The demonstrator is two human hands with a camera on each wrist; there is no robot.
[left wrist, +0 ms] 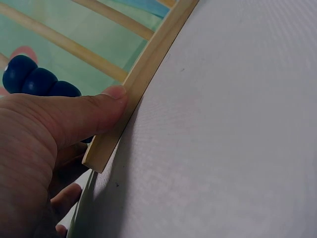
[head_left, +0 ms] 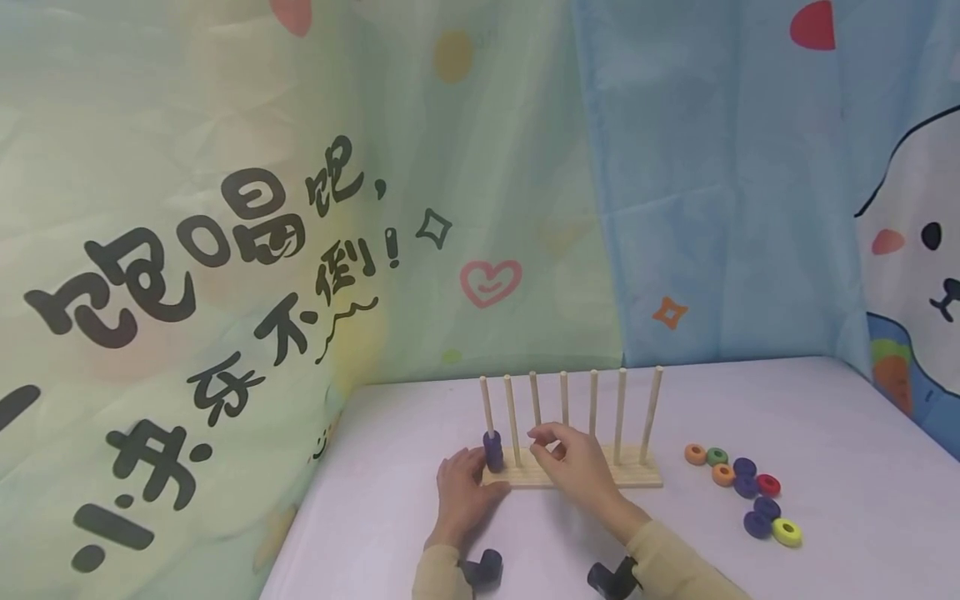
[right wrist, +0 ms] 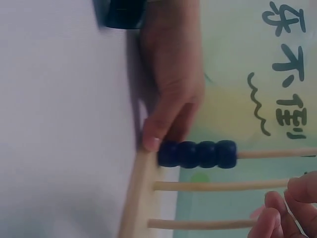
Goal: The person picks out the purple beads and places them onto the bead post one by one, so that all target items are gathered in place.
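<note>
A wooden peg rack [head_left: 637, 477] with several upright rods stands on the table. Dark blue beads [right wrist: 198, 154] are stacked at the bottom of its leftmost rod; in the head view the beads look purple-blue. My left hand [head_left: 461, 492] grips the rack's left end. Its thumb [left wrist: 94, 111] presses the front edge of the base, and the other fingers are partly hidden behind. My right hand [head_left: 577, 467] is raised in front of the rods, right of the stack. Its fingers [right wrist: 303, 189] are loosely bent, with no bead visible between them.
To the right of the rack lie several loose beads: orange [head_left: 695, 454], green [head_left: 717, 457], red [head_left: 768, 486], yellow [head_left: 787, 532] and blue [head_left: 757, 524] ones among them. A printed curtain [head_left: 480, 208] hangs behind the table. Black devices [head_left: 487, 569] are worn at both wrists.
</note>
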